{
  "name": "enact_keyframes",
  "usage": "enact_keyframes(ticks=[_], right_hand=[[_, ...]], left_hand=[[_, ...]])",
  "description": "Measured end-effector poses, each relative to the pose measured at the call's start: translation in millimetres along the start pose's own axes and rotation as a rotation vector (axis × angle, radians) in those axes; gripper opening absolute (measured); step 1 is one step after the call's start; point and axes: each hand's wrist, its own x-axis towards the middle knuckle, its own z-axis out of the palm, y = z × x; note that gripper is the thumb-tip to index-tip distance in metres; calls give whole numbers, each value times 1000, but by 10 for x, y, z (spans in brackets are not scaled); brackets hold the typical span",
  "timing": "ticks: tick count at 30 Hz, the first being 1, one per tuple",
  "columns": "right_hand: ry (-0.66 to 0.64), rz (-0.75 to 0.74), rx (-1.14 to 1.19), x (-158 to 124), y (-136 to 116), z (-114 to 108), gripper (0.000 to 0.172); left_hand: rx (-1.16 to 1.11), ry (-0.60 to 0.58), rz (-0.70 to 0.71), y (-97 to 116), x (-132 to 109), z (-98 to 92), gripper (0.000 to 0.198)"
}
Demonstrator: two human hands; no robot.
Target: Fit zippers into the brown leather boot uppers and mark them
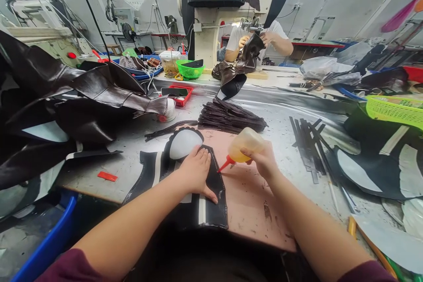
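My left hand (197, 171) lies flat, fingers stretched, on a black leather piece (211, 205) with white lining patches. That piece rests on a pink board (251, 198) on the worktable. My right hand (264, 161) is wrapped around a yellow squeeze bottle (246, 144). The bottle's red nozzle (225, 165) points down at the right edge of the leather piece, just beside my left hand.
A stack of dark leather strips (231, 116) lies behind the board and loose strips (307, 141) lie to its right. Dark leather uppers (82, 92) pile at left. A green basket (395, 110) stands at right. Across the table a person (277, 39) works at a sewing machine (228, 13).
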Motion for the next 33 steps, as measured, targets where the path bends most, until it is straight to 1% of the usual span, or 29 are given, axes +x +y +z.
enact_keyframes(ticks=[2, 6, 11, 15, 19, 24, 27, 30, 33], right_hand=[[-1, 14, 25, -52, 21, -47, 49], [76, 39, 45, -205, 87, -134, 50], [45, 141, 123, -507, 193, -238, 39], [114, 133, 136, -699, 213, -248, 39], [87, 199, 167, -827, 196, -229, 43], [159, 154, 132, -935, 194, -253, 44], [125, 160, 129, -1020, 212, -290, 42], [83, 162, 137, -1127, 232, -326, 34], [126, 149, 130, -1203, 246, -355, 29]], left_hand=[[13, -26, -1, 1, 2, -16, 117], [14, -27, -6, 3, -2, -13, 118], [8, 12, -8, 27, -34, -3, 123], [12, 0, -32, 61, -63, -22, 125], [-3, -1, -44, 85, -88, -14, 126], [-21, 14, -64, 98, -100, 8, 122], [-23, 7, -68, 101, -101, 8, 121], [-27, 4, -62, 105, -104, 4, 121], [-10, -5, -63, 109, -114, -1, 121]])
